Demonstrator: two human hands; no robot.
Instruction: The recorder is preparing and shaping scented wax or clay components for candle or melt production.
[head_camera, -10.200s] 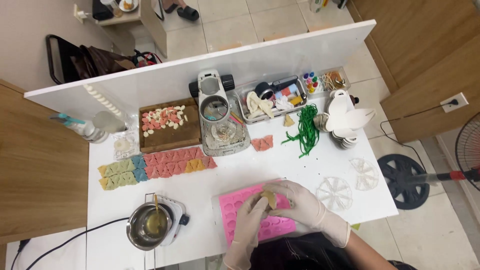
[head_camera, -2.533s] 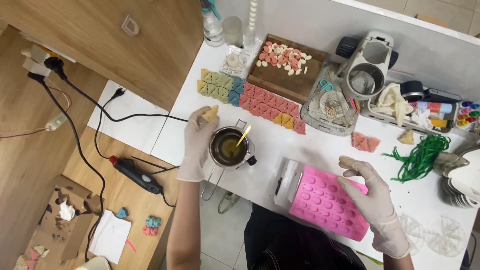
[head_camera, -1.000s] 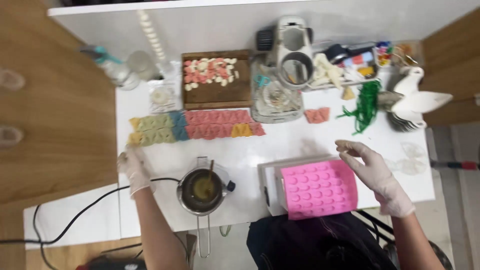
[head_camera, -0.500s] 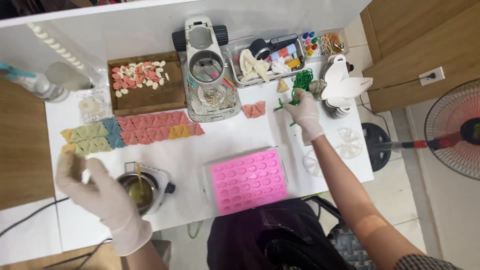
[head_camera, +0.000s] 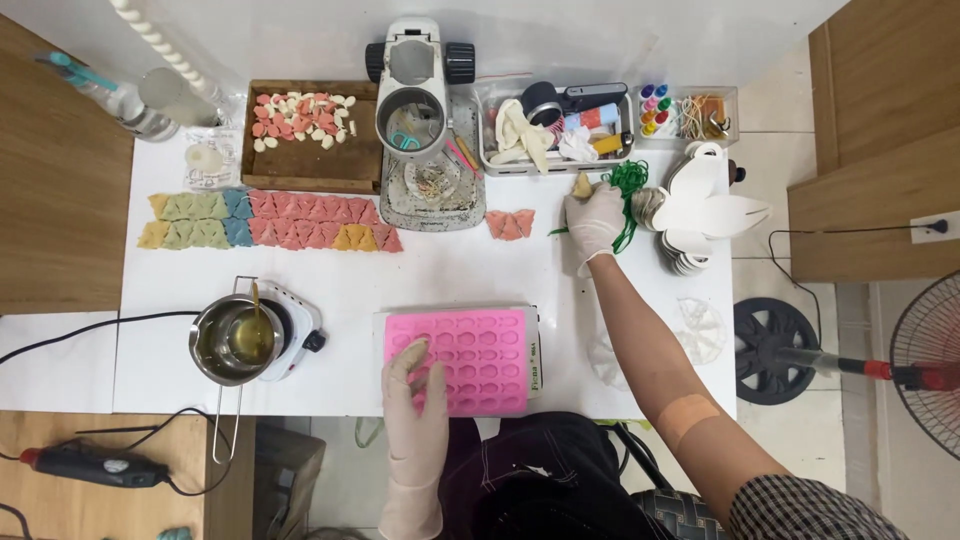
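A pink silicone mould (head_camera: 478, 352) with rows of small cavities lies on a white block at the table's near edge. My gloved left hand (head_camera: 414, 388) rests flat on the mould's near left corner, fingers spread. My gloved right hand (head_camera: 595, 218) is stretched to the far right of the table. Its fingertips are closed on a small tan piece (head_camera: 582, 185) beside a bundle of green cord (head_camera: 630, 182). A small pot of yellow melted liquid (head_camera: 232, 340) sits on a white hotplate to the left of the mould.
Rows of coloured triangular pieces (head_camera: 265, 220) lie mid-left, with a pair of pink ones (head_camera: 510, 222) near my right hand. At the back stand a wooden tray of pink and white bits (head_camera: 300, 135), a grey-white machine (head_camera: 425, 130) and a clear bin of tools (head_camera: 555, 125). White paper cut-outs (head_camera: 700, 212) are stacked at the right.
My right hand has stayed at the green cord, now closed on the tan piece. My left hand came from beside the pot across to the pink mould. The view has steadied.
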